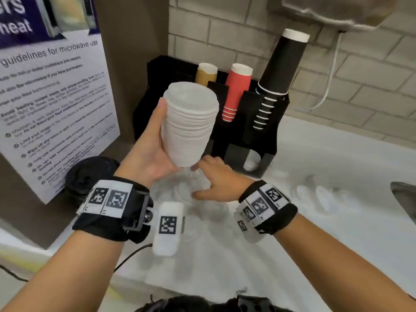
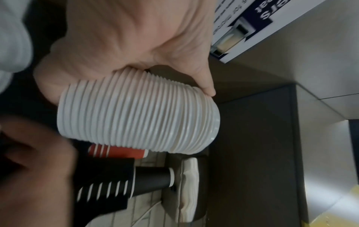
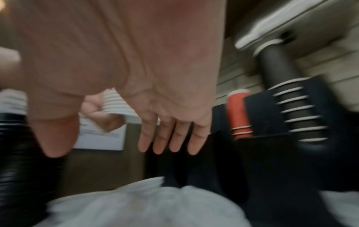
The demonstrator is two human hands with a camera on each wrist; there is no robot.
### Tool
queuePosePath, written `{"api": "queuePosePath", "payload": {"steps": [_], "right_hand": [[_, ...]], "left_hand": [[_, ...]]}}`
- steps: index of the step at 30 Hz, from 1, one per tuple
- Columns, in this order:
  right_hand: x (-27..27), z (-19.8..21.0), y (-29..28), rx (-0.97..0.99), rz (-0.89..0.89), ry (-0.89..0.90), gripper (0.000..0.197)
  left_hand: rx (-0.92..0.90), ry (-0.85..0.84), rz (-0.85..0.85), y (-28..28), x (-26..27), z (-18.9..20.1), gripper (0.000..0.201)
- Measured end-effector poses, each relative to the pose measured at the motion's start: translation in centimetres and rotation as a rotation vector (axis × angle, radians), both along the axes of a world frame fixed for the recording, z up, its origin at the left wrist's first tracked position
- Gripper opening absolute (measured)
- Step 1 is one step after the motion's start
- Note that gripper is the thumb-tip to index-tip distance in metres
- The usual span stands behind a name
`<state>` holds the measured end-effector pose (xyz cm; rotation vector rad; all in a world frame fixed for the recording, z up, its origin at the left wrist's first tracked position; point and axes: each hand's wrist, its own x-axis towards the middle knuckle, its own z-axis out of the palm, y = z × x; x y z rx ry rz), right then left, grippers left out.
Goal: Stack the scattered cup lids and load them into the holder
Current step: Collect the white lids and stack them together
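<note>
Nearest my head camera I see 2 forearms, each wrapped in a black wrist strap carrying printed marker tags. My left hand is raised over the white counter, thumb and fingers curled around a tall stack of white lids, which it holds tilted in front of the black holder. In the left wrist view the thumb presses near the top end of that stack, with the palm cradling its side.

My right hand sits lower, just under the bottom of the stack, fingers straight and spread with nothing in them. The right wrist view shows those fingers extended side by side above some blurred pale lids on the counter; I cannot tell whether they touch them.

The holder stands against the brick wall and carries a brown cup stack, a red cup stack and a tall black cup stack. A low front slot shows a few white lids inside. A pile of black lids sits left of my left wrist, beneath a microwave notice.
</note>
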<state>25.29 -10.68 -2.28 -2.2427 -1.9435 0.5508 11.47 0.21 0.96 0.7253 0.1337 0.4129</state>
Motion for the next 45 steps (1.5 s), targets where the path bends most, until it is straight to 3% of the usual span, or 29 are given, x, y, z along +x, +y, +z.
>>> {"api": "queuePosePath", "payload": {"steps": [4, 8, 15, 22, 27, 33, 36, 39, 41, 43, 45], "right_hand": [[-4.2, -1.1, 3.3, -0.021, 0.264, -0.072, 0.083], [-6.7, -2.3, 6.1, -0.133, 0.386, -0.204, 0.083], [-4.9, -4.3, 3.1, -0.2, 0.413, -0.42, 0.086], [-0.8, -2.5, 0.0, -0.301, 0.317, -0.301, 0.078], [-1.7, -2.3, 4.7, -0.071, 0.188, -0.263, 0.063], [-3.8, -4.3, 11.9, -0.315, 0.237, -0.47, 0.06], [-3.3, -5.6, 11.8, -0.24, 0.207, -0.551, 0.059], [-2.2, -4.6, 10.8, -0.297, 0.141, -0.507, 0.058], [-1.5, -3.1, 9.9, -0.275, 0.089, -0.42, 0.059], [-0.6, -1.1, 8.7, -0.117, 0.027, -0.243, 0.058], [0.2, 0.7, 7.3, 0.096, -0.049, 0.08, 0.054]], "left_hand": [[-0.009, -0.031, -0.011, 1.7, -0.7, 1.0, 0.055], [-0.021, -0.014, 0.021, 2.3, -1.0, 1.2, 0.055], [-0.048, -0.024, 0.042, 2.1, -1.4, 1.4, 0.054], [-0.12, -0.026, 0.073, 2.5, -1.4, 1.5, 0.058], [-0.124, 0.012, 0.127, 2.9, -1.3, 1.7, 0.057], [-0.141, 0.04, 0.165, 2.8, -1.2, 1.8, 0.078], [-0.125, 0.057, 0.183, 2.8, -1.2, 1.7, 0.079], [-0.132, 0.049, 0.183, 2.8, -1.5, 1.5, 0.071], [-0.159, 0.045, 0.183, 2.9, -1.4, 1.4, 0.077], [-0.184, 0.047, 0.189, 3.0, -1.4, 1.4, 0.082], [-0.189, 0.067, 0.201, 3.2, -1.4, 1.4, 0.085]]}}
